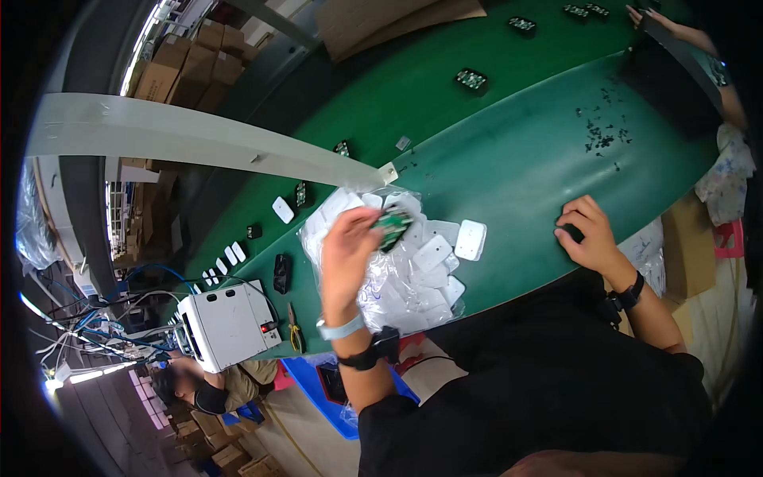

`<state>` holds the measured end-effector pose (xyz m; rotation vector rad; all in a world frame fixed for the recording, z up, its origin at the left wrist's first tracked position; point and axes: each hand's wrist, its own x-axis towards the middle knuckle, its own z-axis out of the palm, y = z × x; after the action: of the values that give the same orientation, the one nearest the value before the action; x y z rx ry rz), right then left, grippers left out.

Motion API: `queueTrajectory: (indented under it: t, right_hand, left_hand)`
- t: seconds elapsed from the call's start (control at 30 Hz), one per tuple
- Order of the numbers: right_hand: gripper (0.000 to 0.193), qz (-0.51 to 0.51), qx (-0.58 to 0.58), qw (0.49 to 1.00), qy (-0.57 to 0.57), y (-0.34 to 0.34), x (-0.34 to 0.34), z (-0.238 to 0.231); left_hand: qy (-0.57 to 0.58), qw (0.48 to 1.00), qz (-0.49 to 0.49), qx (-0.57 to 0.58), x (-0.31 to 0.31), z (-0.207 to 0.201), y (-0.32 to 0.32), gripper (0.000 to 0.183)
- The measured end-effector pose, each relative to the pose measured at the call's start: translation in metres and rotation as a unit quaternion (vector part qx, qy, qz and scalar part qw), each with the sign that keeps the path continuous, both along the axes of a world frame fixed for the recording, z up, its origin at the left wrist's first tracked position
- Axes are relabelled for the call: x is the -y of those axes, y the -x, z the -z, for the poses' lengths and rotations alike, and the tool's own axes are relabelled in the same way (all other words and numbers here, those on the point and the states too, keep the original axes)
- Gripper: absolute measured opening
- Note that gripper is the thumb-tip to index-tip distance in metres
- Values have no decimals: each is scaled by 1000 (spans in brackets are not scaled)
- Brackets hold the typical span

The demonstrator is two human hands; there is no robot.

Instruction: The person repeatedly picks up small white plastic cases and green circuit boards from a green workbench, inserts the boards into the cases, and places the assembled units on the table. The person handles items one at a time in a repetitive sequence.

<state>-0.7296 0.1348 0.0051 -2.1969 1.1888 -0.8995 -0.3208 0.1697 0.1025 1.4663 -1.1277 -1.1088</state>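
My left hand (348, 242), blurred by motion, grips a green circuit board (393, 226) above a clear plastic bag (381, 290) of white plastic covers. Several white covers lie loose at the bag's right side, among them a rounded rectangular white cover (471, 240). My right hand (590, 238) rests at the table's near edge with its fingers curled in. Something dark shows between its thumb and fingers, too small to make out. Farther off, to the upper right of that hand, small black screws (606, 137) lie scattered on the green mat (509, 171).
A green belt (381, 111) behind the mat carries black-cased boards (471, 79) and white covers (283, 210). A pale metal post (207, 139) crosses on the left. Pliers (295, 327) lie near a white machine (226, 326). Another person's hand (656, 20) is at the upper right.
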Motion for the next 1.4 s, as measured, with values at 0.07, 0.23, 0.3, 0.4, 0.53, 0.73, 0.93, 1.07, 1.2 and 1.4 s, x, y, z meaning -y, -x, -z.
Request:
queueTrajectory:
  t: [0.07,0.23,0.3,0.4,0.53,0.73,0.93,1.07,1.2,1.4]
  right_hand:
    - [15,1,17,1000,-5,-3,0,4]
    - [14,-11,18,1000,-1,-7,-1,-4]
    - [13,-15,23,1000,5,-11,-5,-3]
    - [12,-13,39,999,13,-10,-7,6]
    - [13,-5,23,1000,-13,-7,-9,10]
    - [19,0,12,999,-36,-9,-11,10]
    - [21,5,-15,1000,-22,-19,-7,12]
    - [22,-8,-31,998,56,-9,2,18]
    - [22,-54,7,998,13,-7,16,6]
    - [22,-12,-30,999,-31,-4,3,-3]
  left_hand:
    - [5,990,121,69,37,7,46,26]
    - [25,908,360,212,112,60,100,21]
    - [62,866,402,290,126,78,106,25]
    - [125,867,367,312,128,82,117,29]
    - [181,899,300,263,83,23,101,38]
    - [125,991,45,-5,-6,-33,-134,19]
    - [-125,733,-398,538,11,83,-380,30]
    - [-278,598,-220,719,30,126,-482,32]
    - [-136,437,36,888,-26,123,-545,31]
    - [-106,827,-454,314,-8,78,-412,20]
